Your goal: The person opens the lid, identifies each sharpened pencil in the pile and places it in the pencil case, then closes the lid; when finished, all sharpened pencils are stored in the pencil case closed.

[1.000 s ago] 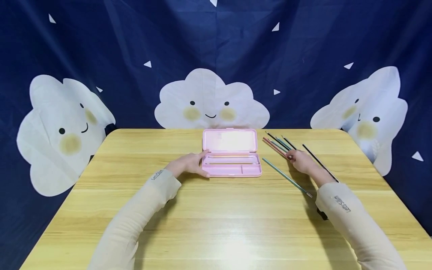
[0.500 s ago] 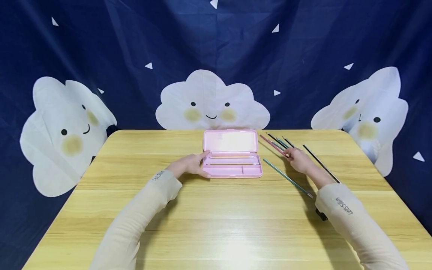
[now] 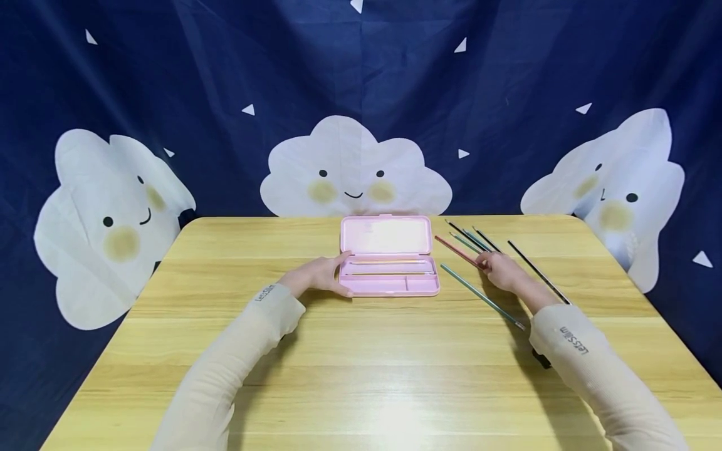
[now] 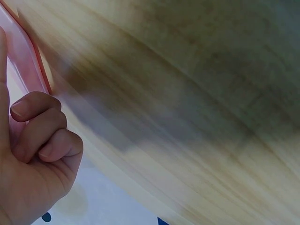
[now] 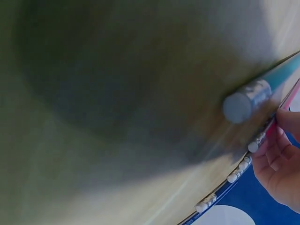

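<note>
A pink pencil case point(image 3: 372, 286) lies with its lid up near the back of the table, two yellowish pencils point(image 3: 389, 274) lying lengthwise in its long compartment. My left hand point(image 3: 313, 275) grips the case's left end between thumb and a finger; the left wrist view shows the other fingers curled. To the right of the case, my right hand point(image 3: 502, 270) pinches a red pencil point(image 3: 455, 250) near its rear end. In the right wrist view, the red pencil point(image 5: 289, 98) shows at the fingertips. Several black and teal pencils point(image 3: 459, 230) lie just beyond this hand, partly hidden by it.
A teal pencil point(image 3: 482, 297) lies slantwise between the case and my right forearm. Right of that hand is a lone black pencil point(image 3: 536, 268). The wooden table point(image 3: 361, 363) ends at a dark blue cloth point(image 3: 361, 75) with cloud faces.
Two red pencils showed side by side at my right hand a second ago; now one shows. Its far end has swung left and toward me, apart from the other pencils. The left hand has stayed put.
</note>
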